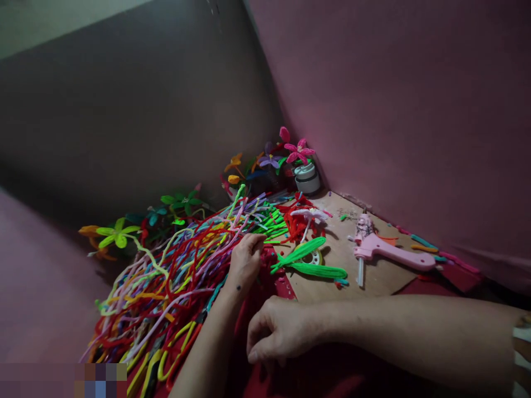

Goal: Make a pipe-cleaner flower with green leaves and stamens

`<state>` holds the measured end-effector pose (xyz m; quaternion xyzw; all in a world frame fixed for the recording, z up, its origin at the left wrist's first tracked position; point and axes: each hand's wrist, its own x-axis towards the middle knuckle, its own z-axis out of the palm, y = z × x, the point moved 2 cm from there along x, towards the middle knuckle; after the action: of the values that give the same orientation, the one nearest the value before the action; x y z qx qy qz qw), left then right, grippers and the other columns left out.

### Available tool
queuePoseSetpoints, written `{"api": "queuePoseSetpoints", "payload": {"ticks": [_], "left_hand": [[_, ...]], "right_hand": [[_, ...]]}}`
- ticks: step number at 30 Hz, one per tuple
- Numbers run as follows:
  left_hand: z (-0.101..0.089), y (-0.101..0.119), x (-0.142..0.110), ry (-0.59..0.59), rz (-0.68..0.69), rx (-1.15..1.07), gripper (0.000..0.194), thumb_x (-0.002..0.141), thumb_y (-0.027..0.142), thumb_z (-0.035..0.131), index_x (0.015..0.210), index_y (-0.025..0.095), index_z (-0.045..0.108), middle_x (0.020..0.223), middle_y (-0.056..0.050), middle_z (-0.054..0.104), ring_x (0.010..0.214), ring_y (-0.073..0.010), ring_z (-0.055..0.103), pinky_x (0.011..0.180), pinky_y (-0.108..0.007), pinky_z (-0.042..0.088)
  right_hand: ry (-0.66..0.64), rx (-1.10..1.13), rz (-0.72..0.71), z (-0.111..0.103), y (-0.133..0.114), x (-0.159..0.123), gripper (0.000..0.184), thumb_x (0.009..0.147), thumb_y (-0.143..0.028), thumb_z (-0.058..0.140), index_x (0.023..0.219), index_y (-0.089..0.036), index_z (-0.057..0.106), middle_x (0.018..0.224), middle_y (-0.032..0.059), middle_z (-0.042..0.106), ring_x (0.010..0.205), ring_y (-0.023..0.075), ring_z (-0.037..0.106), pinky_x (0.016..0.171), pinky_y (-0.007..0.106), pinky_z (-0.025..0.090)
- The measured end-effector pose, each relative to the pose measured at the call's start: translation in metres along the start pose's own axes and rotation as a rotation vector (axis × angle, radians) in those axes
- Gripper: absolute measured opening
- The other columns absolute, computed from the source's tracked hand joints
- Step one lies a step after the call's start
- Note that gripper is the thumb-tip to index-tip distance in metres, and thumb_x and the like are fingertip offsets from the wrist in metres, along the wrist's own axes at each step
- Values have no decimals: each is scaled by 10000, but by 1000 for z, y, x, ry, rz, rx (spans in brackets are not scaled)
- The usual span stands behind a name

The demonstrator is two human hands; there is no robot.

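Note:
My left hand (pixel 246 257) rests at the right edge of a heap of coloured pipe cleaners (pixel 178 271), its fingers drawn together near short green pipe cleaner pieces (pixel 271 221). Whatever its fingertips may hold is hidden. Closer to me, my right hand (pixel 280 329) hangs above the red surface (pixel 253 381) with fingers curled and thumb bent inward; I cannot make out anything in it. Just beyond both hands lie long green looped pipe cleaner leaves (pixel 309 260), partly over a round white roll (pixel 314 255).
A pink glue gun (pixel 390 251) lies on the wooden board (pixel 332 282). Near it are a pale lilac flower (pixel 311 214) and red pipe cleaner pieces (pixel 296 221). Pliers (pixel 151 370) sit at the heap's front. Pipe cleaner flowers (pixel 299 150) and a grey-white jar (pixel 307 179) stand toward the walls.

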<state>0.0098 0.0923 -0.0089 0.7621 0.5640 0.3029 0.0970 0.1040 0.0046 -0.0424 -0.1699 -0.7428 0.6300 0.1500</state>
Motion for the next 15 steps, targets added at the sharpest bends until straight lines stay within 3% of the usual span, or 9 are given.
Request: {"api": "queuePoseSetpoints", "payload": {"ticks": [2, 5, 10, 15], "left_hand": [[6, -2, 12, 14, 102, 135, 276, 748, 88, 434, 935, 155, 625, 988, -73, 612, 925, -171, 563, 834, -279, 430], [17, -6, 33, 46, 104, 192, 347, 726, 26, 405, 996, 123, 599, 1069, -114, 574, 998, -192, 531, 889, -303, 403], [26, -6, 67, 43, 55, 208, 307, 763, 74, 393, 919, 161, 643, 956, -64, 650, 938, -176, 562, 855, -281, 417], [32, -8, 86, -31, -56, 243, 280, 742, 120, 441, 882, 185, 675, 833, -45, 695, 808, -174, 611, 739, -247, 441]], "right_hand": [[26, -96, -15, 2, -4, -1, 214, 719, -233, 536, 857, -116, 651, 594, -9, 570, 486, 66, 525, 454, 124, 404], [56, -250, -81, 3, -10, -2, 217, 715, -225, 557, 863, -117, 672, 681, 10, 624, 585, 67, 554, 517, 101, 394], [86, -334, -100, 1, -11, -2, 235, 728, -207, 543, 896, -108, 675, 756, 27, 662, 639, 66, 568, 559, 91, 385], [92, -375, -53, 0, -9, -3, 261, 726, -247, 539, 921, -139, 676, 816, 26, 681, 683, 88, 585, 571, 112, 389]]}}
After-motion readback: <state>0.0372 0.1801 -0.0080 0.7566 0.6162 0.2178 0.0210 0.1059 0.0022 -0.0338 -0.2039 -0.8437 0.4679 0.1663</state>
